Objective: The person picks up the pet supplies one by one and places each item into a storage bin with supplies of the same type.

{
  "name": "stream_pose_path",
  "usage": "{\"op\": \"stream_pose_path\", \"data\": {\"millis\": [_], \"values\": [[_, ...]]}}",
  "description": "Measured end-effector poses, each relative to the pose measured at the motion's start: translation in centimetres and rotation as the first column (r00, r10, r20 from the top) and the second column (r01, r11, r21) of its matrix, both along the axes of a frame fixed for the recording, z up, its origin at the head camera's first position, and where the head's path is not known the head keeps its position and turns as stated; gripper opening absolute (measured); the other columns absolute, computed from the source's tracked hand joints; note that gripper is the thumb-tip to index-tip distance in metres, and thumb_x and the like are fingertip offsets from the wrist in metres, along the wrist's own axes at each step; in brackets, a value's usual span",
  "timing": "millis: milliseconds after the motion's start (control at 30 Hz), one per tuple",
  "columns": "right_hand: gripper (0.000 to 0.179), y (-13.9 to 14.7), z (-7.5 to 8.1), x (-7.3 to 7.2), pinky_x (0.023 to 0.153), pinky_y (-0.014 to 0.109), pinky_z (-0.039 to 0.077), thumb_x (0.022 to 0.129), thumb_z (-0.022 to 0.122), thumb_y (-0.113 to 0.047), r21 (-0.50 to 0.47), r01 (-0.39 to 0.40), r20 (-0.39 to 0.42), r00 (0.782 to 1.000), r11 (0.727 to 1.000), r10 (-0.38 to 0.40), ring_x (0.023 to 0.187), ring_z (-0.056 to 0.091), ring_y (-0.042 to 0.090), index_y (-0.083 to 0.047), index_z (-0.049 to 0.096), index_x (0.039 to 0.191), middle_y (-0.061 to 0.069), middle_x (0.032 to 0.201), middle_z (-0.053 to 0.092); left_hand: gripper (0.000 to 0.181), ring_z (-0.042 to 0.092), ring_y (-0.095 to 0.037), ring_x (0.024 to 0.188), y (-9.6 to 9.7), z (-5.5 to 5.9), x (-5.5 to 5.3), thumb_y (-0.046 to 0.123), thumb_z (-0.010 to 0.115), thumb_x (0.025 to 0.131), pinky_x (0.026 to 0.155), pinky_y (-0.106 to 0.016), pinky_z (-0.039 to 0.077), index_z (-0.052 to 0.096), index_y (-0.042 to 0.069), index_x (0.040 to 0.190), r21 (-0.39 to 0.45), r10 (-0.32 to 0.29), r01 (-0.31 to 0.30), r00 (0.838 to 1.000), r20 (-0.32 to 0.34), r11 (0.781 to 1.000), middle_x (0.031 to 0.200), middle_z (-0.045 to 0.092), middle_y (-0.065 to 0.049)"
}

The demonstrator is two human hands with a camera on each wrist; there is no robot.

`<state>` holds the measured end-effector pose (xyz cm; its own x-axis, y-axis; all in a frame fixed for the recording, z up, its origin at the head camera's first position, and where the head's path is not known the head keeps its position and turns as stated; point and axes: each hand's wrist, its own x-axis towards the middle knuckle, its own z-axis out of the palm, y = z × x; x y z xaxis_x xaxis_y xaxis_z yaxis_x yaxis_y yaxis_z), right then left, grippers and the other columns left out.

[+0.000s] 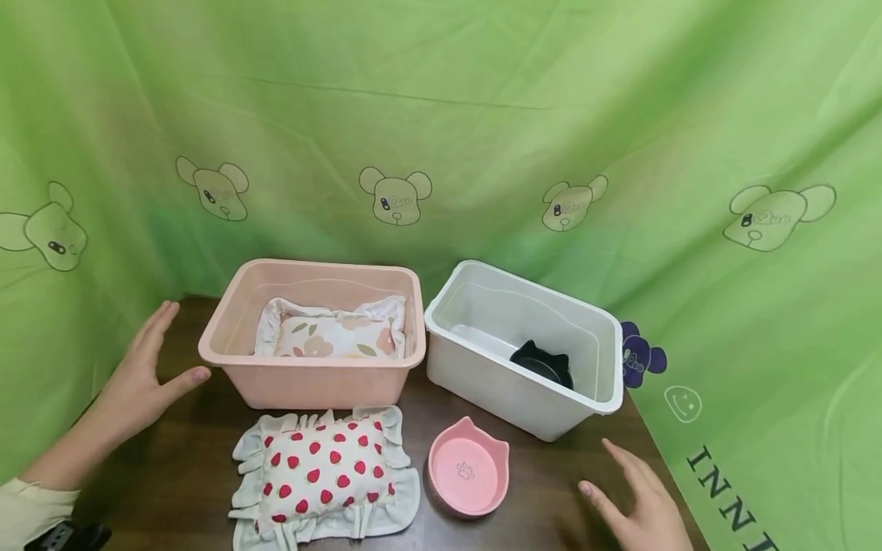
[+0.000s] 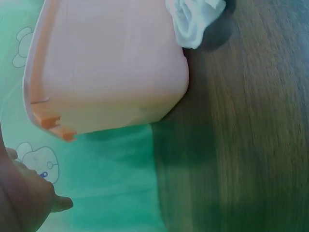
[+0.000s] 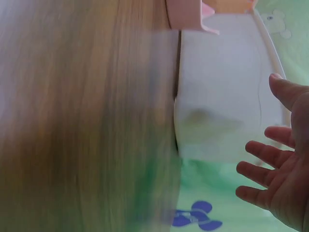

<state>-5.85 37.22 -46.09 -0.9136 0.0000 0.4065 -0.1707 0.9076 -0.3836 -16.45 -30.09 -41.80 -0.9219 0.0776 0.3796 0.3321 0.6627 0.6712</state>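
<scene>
My left hand point(image 1: 141, 383) is held with straight fingers beside the left end of a pink plastic bin point(image 1: 310, 386), holding nothing. Inside that bin lies a small floral pillow point(image 1: 338, 337) with a white ruffled edge. On the right, my right hand point(image 1: 644, 497) has its fingers spread and is also bare, in front of a white plastic bin point(image 1: 496, 390). A black cat-eared bowl point(image 1: 544, 364) sits in the white bin. Nearer to me are a strawberry-print pillow point(image 1: 327, 471) with pale ruffles and a pink cat-eared bowl point(image 1: 468, 471) with a paw print inside.
Everything stands on a dark wooden table point(image 1: 544, 490). A green curtain point(image 1: 441, 99) printed with bear heads hangs close behind both bins and along the sides. The two bins stand side by side, the white one angled.
</scene>
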Motion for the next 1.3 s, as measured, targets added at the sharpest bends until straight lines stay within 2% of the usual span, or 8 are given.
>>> {"op": "stream_pose_path", "data": {"millis": [133, 267, 567, 800, 1033, 1133, 1233, 1300], "values": [[0.071, -1.2, -0.4, -0.4, 0.105, 0.024, 0.041, 0.081, 0.088, -0.029, -0.032, -0.011, -0.019, 1.0, 0.999, 0.01, 0.127, 0.049, 0.001, -0.021, 0.058, 0.145, 0.012, 0.134, 0.064, 0.102, 0.01, -0.054, 0.151, 0.6, -0.2, -0.5, 0.023, 0.075, 0.092, 0.11, -0.082, 0.011, 0.006, 0.022, 0.167, 0.058, -0.018, 0.017, 1.0, 0.022, 0.998, 0.172, 0.003, -0.015], [0.065, -2.3, -0.4, -1.2, 0.097, -0.004, 0.021, 0.081, 0.089, -0.023, -0.098, -0.08, -0.041, 0.996, 0.992, 0.076, 0.122, 0.035, -0.024, -0.018, 0.063, 0.14, 0.008, 0.13, 0.066, 0.098, 0.008, -0.046, 0.154, 1.1, -0.6, -0.9, 0.022, 0.073, 0.094, 0.115, -0.077, 0.01, 0.007, 0.025, 0.167, 0.106, -0.034, 0.03, 0.999, 0.035, 0.994, 0.173, 0.004, -0.009], [0.053, -4.6, -0.3, -2.7, 0.096, 0.001, 0.035, 0.085, 0.085, -0.027, -0.249, -0.062, 0.099, 0.991, 0.966, 0.089, 0.117, 0.052, -0.013, -0.012, 0.068, 0.133, 0.0, 0.129, 0.07, 0.093, 0.007, -0.043, 0.155, 2.1, -1.5, -1.2, 0.024, 0.072, 0.095, 0.112, -0.08, 0.011, 0.012, 0.03, 0.166, 0.17, -0.052, 0.037, 0.995, 0.087, 0.985, 0.172, 0.011, -0.009], [0.048, -6.4, -1.1, -4.3, 0.096, 0.034, 0.056, 0.085, 0.085, -0.025, -0.356, -0.036, 0.239, 0.963, 0.934, 0.128, 0.112, 0.068, 0.017, -0.008, 0.071, 0.127, 0.003, 0.122, 0.074, 0.09, 0.018, -0.046, 0.151, 2.8, -2.0, -1.3, 0.02, 0.072, 0.097, 0.112, -0.079, 0.013, 0.015, 0.027, 0.166, 0.2, -0.056, 0.038, 0.995, 0.085, 0.979, 0.17, 0.019, -0.014], [0.037, -8.3, -2.4, -5.5, 0.082, 0.024, 0.059, 0.084, 0.086, -0.017, -0.467, -0.022, 0.31, 0.932, 0.884, 0.186, 0.093, 0.073, 0.013, -0.003, 0.074, 0.116, 0.004, 0.105, 0.077, 0.08, 0.028, -0.04, 0.148, 3.3, -2.7, -1.3, 0.022, 0.068, 0.1, 0.116, -0.066, 0.023, 0.021, 0.03, 0.165, 0.184, 0.014, -0.023, 0.999, 0.05, 0.983, 0.168, 0.026, -0.012], [0.031, -8.8, -2.7, -5.9, 0.079, 0.022, 0.058, 0.083, 0.087, -0.015, -0.442, -0.005, 0.326, 0.931, 0.897, 0.166, 0.088, 0.071, 0.008, -0.007, 0.076, 0.11, 0.0, 0.098, 0.077, 0.078, 0.027, -0.029, 0.152, 3.6, -3.0, -1.3, 0.021, 0.068, 0.101, 0.122, -0.036, 0.026, 0.023, 0.03, 0.164, 0.179, 0.03, -0.032, 0.999, 0.012, 0.983, 0.169, 0.025, -0.008], [0.025, -9.2, -2.9, -6.3, 0.076, 0.021, 0.058, 0.081, 0.087, -0.011, -0.416, 0.005, 0.327, 0.934, 0.909, 0.145, 0.084, 0.07, 0.008, -0.009, 0.076, 0.104, -0.002, 0.093, 0.076, 0.077, 0.028, -0.016, 0.152, 3.7, -3.1, -1.4, 0.02, 0.068, 0.1, 0.108, -0.005, 0.024, 0.025, 0.027, 0.164, 0.174, 0.033, -0.028, 0.999, -0.025, 0.984, 0.169, 0.025, -0.006], [0.022, -9.5, -3.0, -6.7, 0.076, 0.021, 0.058, 0.08, 0.087, -0.009, -0.395, 0.019, 0.332, 0.935, 0.919, 0.123, 0.081, 0.07, 0.007, -0.011, 0.076, 0.099, -0.003, 0.089, 0.075, 0.075, 0.029, -0.008, 0.149, 3.6, -3.2, -1.5, 0.018, 0.068, 0.1, 0.101, 0.001, 0.023, 0.027, 0.025, 0.164, 0.178, 0.036, -0.027, 0.998, -0.043, 0.984, 0.168, 0.027, -0.005]]}}
